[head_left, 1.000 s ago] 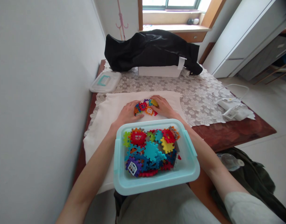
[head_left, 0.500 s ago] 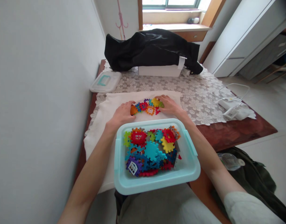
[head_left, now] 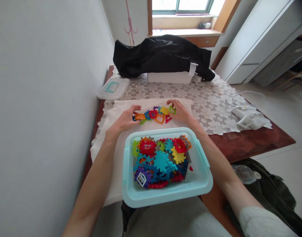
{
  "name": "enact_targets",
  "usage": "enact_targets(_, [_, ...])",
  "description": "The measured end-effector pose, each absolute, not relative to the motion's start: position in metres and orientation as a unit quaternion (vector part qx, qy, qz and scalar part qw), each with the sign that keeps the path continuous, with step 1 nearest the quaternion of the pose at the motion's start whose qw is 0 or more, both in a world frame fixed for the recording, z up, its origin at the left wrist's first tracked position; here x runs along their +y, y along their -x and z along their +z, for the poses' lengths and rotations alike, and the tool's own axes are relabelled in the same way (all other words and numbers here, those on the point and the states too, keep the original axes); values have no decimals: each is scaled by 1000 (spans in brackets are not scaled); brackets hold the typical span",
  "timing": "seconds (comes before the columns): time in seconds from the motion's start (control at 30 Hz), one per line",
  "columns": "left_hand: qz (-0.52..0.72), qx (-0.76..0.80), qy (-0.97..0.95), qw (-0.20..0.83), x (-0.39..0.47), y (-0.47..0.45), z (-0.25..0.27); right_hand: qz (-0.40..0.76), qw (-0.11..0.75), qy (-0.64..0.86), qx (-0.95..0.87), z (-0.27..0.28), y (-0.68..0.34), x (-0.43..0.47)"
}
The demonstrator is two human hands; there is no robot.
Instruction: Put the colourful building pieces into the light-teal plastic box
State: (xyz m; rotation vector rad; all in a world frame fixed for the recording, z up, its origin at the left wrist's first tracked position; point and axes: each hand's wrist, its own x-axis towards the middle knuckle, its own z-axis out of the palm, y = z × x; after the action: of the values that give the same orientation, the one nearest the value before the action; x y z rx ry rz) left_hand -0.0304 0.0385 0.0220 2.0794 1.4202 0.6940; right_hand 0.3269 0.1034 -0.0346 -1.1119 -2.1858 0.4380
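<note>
A row of colourful notched building pieces [head_left: 153, 114] lies on the white cloth beyond the tub. At its left end my left hand [head_left: 127, 119] has thumb and fingers apart, beside an orange piece [head_left: 140, 117] and a partly covered blue one. My right hand [head_left: 180, 112] holds a green square piece [head_left: 172, 110] with a window pattern, at the row's right end. Nearer to me stands a light-blue plastic tub [head_left: 165, 197], filled with more such pieces, among them a turquoise one [head_left: 161, 160] and a purple one with a white window [head_left: 142, 177].
A clear lid with a turquoise handle [head_left: 113, 88] lies at the table's left edge. Black cloth [head_left: 163, 56] covers a white box [head_left: 169, 77] at the back. A white device with a cable [head_left: 244, 117] sits at right. The wall [head_left: 42, 98] borders the left side.
My left hand has shifted slightly left and its fingers have spread, showing more of the orange and blue pieces. The green piece in my right hand now shows more of its face.
</note>
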Motion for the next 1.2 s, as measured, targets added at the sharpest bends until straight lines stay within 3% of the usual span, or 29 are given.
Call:
enact_targets(0.13, [287,517,-767,249,41,31,21,175,345,440,-810,-36,-320,98])
enact_targets(0.87, [228,533,-777,246,42,28,14,192,281,415,-844,-39,-311,99])
enact_targets(1.2, [202,522,-810,172,41,29,13,190,330,413,-827,-47,-314,104])
